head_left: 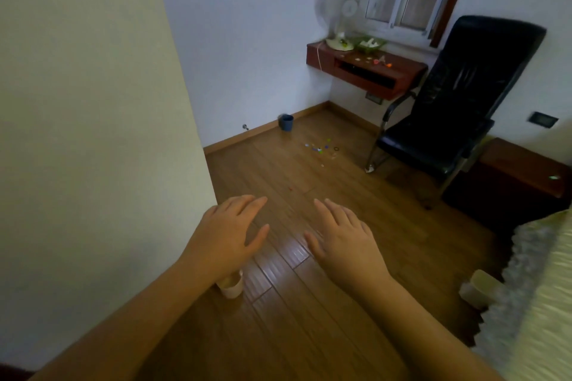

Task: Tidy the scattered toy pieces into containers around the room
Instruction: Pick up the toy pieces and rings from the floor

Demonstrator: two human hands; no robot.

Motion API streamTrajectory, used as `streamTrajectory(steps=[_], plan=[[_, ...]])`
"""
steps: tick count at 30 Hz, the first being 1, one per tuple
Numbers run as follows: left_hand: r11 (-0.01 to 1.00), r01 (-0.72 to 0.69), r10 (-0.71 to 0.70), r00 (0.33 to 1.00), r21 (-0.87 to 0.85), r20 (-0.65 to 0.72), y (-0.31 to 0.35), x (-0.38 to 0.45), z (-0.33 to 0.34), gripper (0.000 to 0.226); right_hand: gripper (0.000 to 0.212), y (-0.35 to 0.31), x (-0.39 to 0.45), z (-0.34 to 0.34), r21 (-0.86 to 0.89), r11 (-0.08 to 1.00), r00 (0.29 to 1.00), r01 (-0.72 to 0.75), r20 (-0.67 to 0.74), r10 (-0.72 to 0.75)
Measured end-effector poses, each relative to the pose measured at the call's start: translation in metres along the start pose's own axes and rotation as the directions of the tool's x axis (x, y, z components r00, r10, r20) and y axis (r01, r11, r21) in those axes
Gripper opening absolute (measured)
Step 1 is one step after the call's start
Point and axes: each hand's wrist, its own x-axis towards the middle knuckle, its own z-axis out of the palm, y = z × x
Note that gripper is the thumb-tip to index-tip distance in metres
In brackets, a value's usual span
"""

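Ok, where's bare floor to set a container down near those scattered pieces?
Bare boards run between the blue cup and the toy pieces, and from the pieces back to both hands. Tighter beside the black chair; the wall shelf is cluttered.

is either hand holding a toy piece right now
No, the left hand and right hand are both held out flat and hold nothing, and the scattered toy pieces lie farther off on the floor.
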Motion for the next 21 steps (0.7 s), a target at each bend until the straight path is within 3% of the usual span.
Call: streamTrajectory(steps=[8, 15, 21], plan=[[0.998, -0.063, 0.065, 0.995, -0.029, 0.081, -0.036, 0.129, 0.026, 0.061, 0.065, 0.014, 0.119, 0.022, -0.002, 1.0, 1.0, -0.016, 0.0, 0.016], [0.999, -0.044, 0.044, 0.995, -0.003, 0.086, -0.052, 0.279, 0.073, 0.06, 0.066, 0.079, 0.266, 0.058, 0.022, 0.999, 0.999, -0.041, 0.018, 0.041], [0.999, 0.029, -0.021, 0.983, -0.041, 0.184, -0.051, 0.413, 0.109, 0.059, 0.069, 0.148, 0.389, 0.072, 0.071, 0.997, 0.995, -0.042, 0.091, 0.035]])
